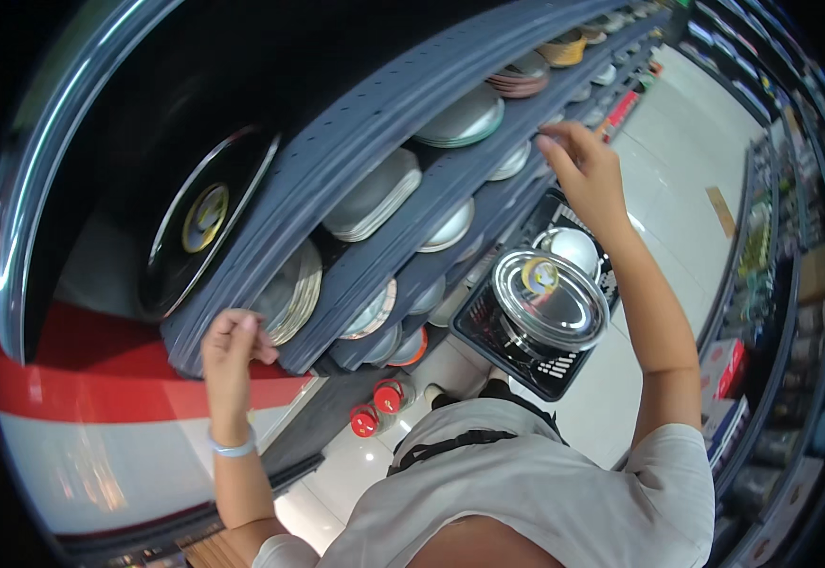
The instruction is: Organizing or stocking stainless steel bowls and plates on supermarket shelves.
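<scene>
My left hand (236,344), a pale bracelet at its wrist, hovers by the shelf's near end with loosely bent fingers and nothing visible in them. Beside it stands a stack of round plates (306,298). My right hand (586,167) reaches over the lower shelves to the right; its thumb and forefinger are apart, and I see nothing held. Below that hand is a black plastic shopping basket (466,312). Inside the basket, a shiny oval lid (562,312) with a round sticker covers a metal pot (519,337), and a white bowl (574,250) sits behind it.
Grey metal shelves (377,121) carry stacked dishes, including rectangular plates (377,199) and green-rimmed plates (462,117). A large dark lid (210,220) leans on the top shelf. Two red-capped jars (377,408) stand on the tiled floor (682,156). More stocked shelves (775,284) line the right.
</scene>
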